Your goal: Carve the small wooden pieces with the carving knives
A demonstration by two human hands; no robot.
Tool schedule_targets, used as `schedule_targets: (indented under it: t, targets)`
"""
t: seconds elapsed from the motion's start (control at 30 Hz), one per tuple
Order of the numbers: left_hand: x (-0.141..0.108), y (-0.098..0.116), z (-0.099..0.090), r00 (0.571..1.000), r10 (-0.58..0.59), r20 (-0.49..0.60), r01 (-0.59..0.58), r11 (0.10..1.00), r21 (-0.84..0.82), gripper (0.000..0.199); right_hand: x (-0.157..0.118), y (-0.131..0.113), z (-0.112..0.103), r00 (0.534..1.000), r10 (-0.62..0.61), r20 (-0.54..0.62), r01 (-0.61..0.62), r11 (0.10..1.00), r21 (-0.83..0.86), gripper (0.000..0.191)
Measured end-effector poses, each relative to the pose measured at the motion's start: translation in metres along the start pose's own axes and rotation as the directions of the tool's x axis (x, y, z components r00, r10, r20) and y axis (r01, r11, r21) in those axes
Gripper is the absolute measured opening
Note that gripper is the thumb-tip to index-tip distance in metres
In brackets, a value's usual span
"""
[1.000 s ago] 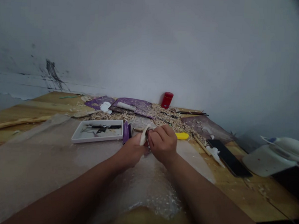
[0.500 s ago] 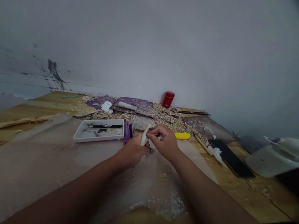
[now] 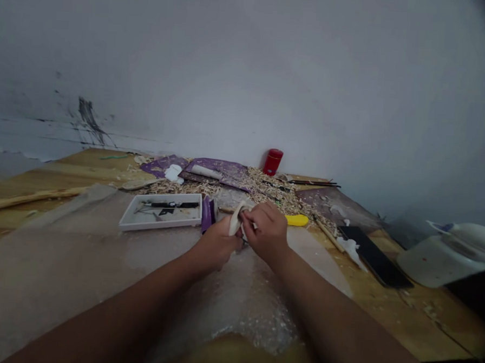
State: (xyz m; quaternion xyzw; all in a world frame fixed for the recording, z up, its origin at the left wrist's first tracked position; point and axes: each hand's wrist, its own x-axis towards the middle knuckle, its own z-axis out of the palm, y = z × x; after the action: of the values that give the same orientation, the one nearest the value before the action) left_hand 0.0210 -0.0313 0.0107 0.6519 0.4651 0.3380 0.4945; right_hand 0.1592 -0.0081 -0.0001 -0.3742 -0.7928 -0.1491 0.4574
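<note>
Your left hand (image 3: 214, 246) grips the pale wood carving (image 3: 235, 220), its long axis tilted up and away from you, and your curled right hand (image 3: 266, 231) closes against its right side (any blade there is hidden). Bubble wrap (image 3: 252, 306) lies beneath; a white tray (image 3: 159, 227) sits just left.

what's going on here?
A person at a wooden table is gripping a pale carved piece in the left hand, with the right hand closed against it; anything held there is hidden. Both hands are above bubble wrap. A white tray of tools sits to their left, and wood shavings lie beyond them.
</note>
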Motion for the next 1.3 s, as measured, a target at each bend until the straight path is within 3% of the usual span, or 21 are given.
schedule_targets:
  t: [0.1, 0.2, 0.27, 0.33, 0.37, 0.43, 0.57, 0.67, 0.77, 0.87, 0.93, 1.03, 1.1, 1.13, 1.2, 1.3]
  targets:
    - [-0.001, -0.001, 0.001, 0.998, -0.058, 0.025, 0.059, 0.998, -0.029, 0.010, 0.003, 0.002, -0.004, 0.964, 0.241, 0.113, -0.265, 0.909, 0.322, 0.014]
    - [-0.003, -0.002, 0.001, 0.994, -0.068, 0.082, 0.072, 0.996, -0.058, 0.010, 0.007, 0.003, -0.007, 0.846, 0.438, 0.304, -0.533, 0.689, 0.491, 0.013]
    - [-0.003, -0.003, 0.000, 0.992, -0.050, 0.115, 0.057, 0.997, -0.061, 0.010, 0.008, 0.005, -0.008, 0.781, 0.480, 0.400, -0.623, 0.561, 0.545, 0.014]
    - [-0.003, -0.003, 0.000, 0.992, -0.040, 0.119, 0.046, 0.998, -0.047, 0.010, 0.009, 0.007, -0.007, 0.752, 0.481, 0.451, -0.658, 0.511, 0.553, 0.014]
    - [-0.003, -0.004, 0.000, 0.993, -0.042, 0.112, 0.046, 0.998, -0.032, 0.010, 0.009, 0.008, -0.007, 0.753, 0.473, 0.457, -0.658, 0.532, 0.533, 0.014]
    - [-0.002, -0.005, 0.000, 0.995, -0.044, 0.090, 0.044, 0.999, 0.003, 0.010, 0.009, 0.007, -0.006, 0.790, 0.443, 0.423, -0.607, 0.659, 0.444, 0.012]
    - [0.002, -0.007, 0.000, 0.999, 0.011, 0.033, -0.013, 0.997, 0.069, 0.010, 0.004, 0.000, -0.004, 0.944, 0.251, 0.213, -0.282, 0.951, 0.128, 0.012]
    - [0.004, -0.007, 0.000, 0.994, 0.111, -0.021, -0.109, 0.990, 0.090, 0.012, -0.001, -0.005, -0.001, 0.993, 0.069, 0.097, -0.056, 0.989, -0.134, 0.018]
    - [0.003, -0.004, 0.001, 0.986, 0.165, -0.030, -0.163, 0.986, 0.046, 0.016, -0.003, -0.006, 0.002, 0.999, -0.015, 0.050, 0.026, 0.973, -0.228, 0.023]
    - [0.000, -0.001, 0.001, 0.999, 0.034, 0.024, -0.034, 0.999, 0.003, 0.016, -0.002, -0.002, 0.003, 0.998, 0.062, 0.028, -0.061, 0.996, -0.058, 0.021]
    - [-0.001, -0.001, 0.001, 0.998, -0.050, 0.044, 0.050, 0.999, -0.010, 0.014, 0.001, 0.001, 0.001, 0.967, 0.235, 0.098, -0.249, 0.953, 0.175, 0.016]
    - [-0.002, -0.002, 0.001, 0.996, -0.066, 0.067, 0.068, 0.997, -0.031, 0.013, 0.005, 0.006, -0.002, 0.826, 0.464, 0.319, -0.564, 0.675, 0.477, 0.014]
    - [-0.002, -0.002, 0.000, 0.994, -0.062, 0.092, 0.066, 0.997, -0.045, 0.012, 0.007, 0.007, -0.004, 0.758, 0.491, 0.429, -0.648, 0.489, 0.584, 0.016]
    - [-0.002, -0.002, 0.000, 0.993, -0.062, 0.103, 0.067, 0.996, -0.052, 0.012, 0.008, 0.008, -0.004, 0.747, 0.483, 0.457, -0.659, 0.447, 0.605, 0.016]
    - [-0.002, -0.002, -0.001, 0.992, -0.060, 0.109, 0.067, 0.996, -0.057, 0.012, 0.008, 0.008, -0.005, 0.750, 0.472, 0.464, -0.661, 0.490, 0.568, 0.016]
    - [-0.002, -0.003, 0.000, 0.994, -0.054, 0.092, 0.057, 0.998, -0.034, 0.011, 0.007, 0.005, -0.005, 0.834, 0.420, 0.357, -0.539, 0.758, 0.367, 0.013]
